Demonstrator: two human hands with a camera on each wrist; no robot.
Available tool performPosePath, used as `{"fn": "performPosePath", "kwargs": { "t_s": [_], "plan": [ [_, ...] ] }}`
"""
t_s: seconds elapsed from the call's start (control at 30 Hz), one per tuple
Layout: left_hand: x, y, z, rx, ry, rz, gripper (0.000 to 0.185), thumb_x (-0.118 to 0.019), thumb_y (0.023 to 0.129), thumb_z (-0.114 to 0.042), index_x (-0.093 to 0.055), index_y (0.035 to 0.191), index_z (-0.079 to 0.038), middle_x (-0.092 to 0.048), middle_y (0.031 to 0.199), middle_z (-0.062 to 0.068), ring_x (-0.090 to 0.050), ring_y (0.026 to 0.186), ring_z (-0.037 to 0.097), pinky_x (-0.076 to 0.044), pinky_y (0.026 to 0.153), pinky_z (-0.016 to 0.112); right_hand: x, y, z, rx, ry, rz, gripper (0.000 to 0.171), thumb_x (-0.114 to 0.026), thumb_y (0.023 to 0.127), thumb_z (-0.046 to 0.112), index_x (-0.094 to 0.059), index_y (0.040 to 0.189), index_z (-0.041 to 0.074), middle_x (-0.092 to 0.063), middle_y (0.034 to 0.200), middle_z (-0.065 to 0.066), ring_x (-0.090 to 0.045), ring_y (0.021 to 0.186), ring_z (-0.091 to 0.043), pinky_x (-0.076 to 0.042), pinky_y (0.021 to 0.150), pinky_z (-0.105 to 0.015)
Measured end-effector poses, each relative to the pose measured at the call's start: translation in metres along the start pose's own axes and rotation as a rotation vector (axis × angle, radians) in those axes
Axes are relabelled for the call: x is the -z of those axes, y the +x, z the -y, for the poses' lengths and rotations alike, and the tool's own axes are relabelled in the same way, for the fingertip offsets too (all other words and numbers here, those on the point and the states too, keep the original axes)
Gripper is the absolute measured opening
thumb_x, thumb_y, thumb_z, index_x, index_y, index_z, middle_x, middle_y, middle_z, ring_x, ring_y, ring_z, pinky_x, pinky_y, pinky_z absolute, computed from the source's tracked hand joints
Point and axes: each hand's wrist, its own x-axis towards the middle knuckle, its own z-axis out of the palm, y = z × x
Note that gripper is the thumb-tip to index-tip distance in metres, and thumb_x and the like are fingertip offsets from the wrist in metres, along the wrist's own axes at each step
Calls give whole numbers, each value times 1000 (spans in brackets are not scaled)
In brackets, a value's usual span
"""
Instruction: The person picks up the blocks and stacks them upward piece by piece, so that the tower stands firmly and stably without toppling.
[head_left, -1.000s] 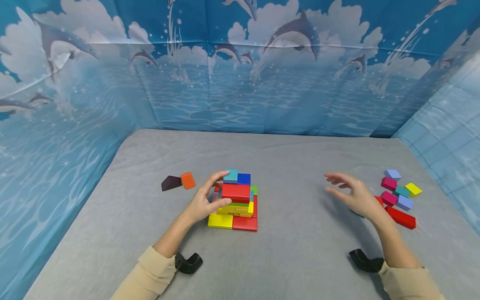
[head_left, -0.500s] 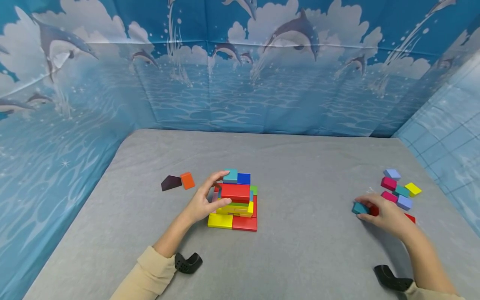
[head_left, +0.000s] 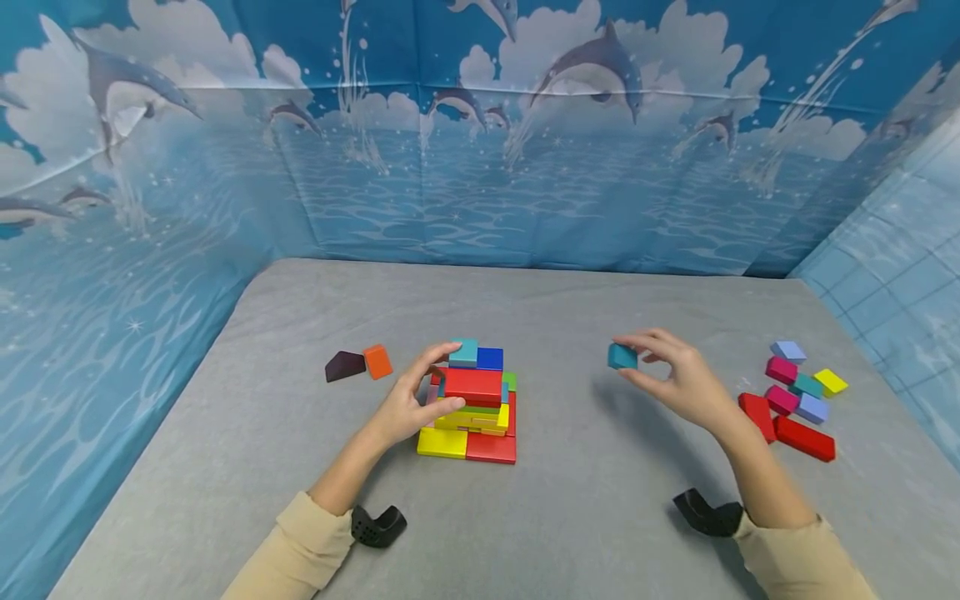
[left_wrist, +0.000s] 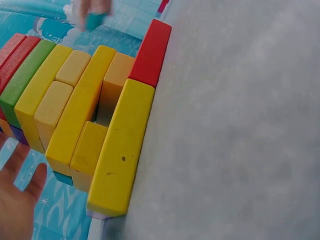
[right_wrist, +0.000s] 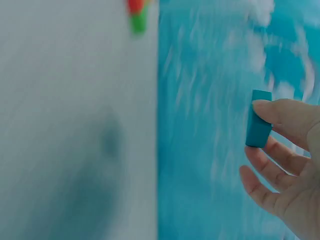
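A layered stack of coloured wooden blocks (head_left: 472,387) stands left of the middle of the table, with yellow and red blocks at its base and a red block, a teal block (head_left: 462,353) and a blue block (head_left: 490,359) on top. My left hand (head_left: 405,408) is spread at the stack's left side, thumb and fingers apart. Whether its fingertips touch the blocks I cannot tell. Out over the table to the right, my right hand (head_left: 686,379) pinches a small teal block (head_left: 622,357) between thumb and fingers. The right wrist view shows that teal block (right_wrist: 259,119) held clear of the surface.
On the right lie several loose blocks, among them two red blocks (head_left: 804,438), magenta, lavender and teal ones, and a yellow block (head_left: 830,382). A dark block (head_left: 345,367) and an orange block (head_left: 378,361) lie left of the stack. A dolphin-print curtain (head_left: 480,183) hangs behind.
My right hand reached to the right side, took hold of the teal block there, and has carried it up and leftward toward the stack. My left hand has stayed at the stack.
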Motion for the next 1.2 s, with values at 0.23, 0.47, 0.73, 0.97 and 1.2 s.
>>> {"fn": "performPosePath", "kwargs": {
  "t_s": [0.23, 0.47, 0.73, 0.97, 1.2],
  "plan": [
    [-1, 4, -25, -3, -11, 5, 60, -64, 83, -13, -35, 131, 8, -36, 134, 25, -39, 115, 31, -38, 88, 55, -35, 52, 55, 125, 162, 37, 39, -72, 76, 2, -62, 114, 5, -61, 107, -4, -55, 90, -13, -48, 74, -22],
    [-1, 6, -35, -5, -29, 11, 58, -63, 84, -10, -36, 132, 6, -37, 133, 24, -40, 115, 30, -37, 88, 56, -57, 72, 84, 94, 228, 129, 34, -71, 79, 9, -63, 112, 5, -61, 106, -6, -54, 88, -15, -49, 72, -31],
    [-1, 7, -35, -27, -36, 5, 56, -63, 84, -11, -37, 131, 7, -39, 131, 25, -40, 114, 17, -37, 86, 57, -69, 74, 86, 126, 220, 113, 33, -73, 78, 9, -65, 109, 4, -61, 106, -6, -55, 91, -15, -48, 71, -28],
    [-1, 6, -34, -53, -22, 0, 56, -63, 85, -12, -37, 130, 9, -39, 130, 25, -41, 113, 17, -41, 87, 45, -74, 75, 86, 131, 230, 104, 33, -72, 78, 11, -64, 109, 5, -61, 106, -5, -54, 91, -15, -48, 71, -27],
    [0, 4, -33, -50, -21, -5, 56, -63, 85, -13, -36, 130, 9, -38, 131, 24, -40, 113, 13, -41, 88, 31, -72, 73, 78, 128, 258, 101, 41, -72, 79, 12, -59, 117, 7, -60, 112, -5, -54, 93, -14, -48, 75, -29]
  ]
}}
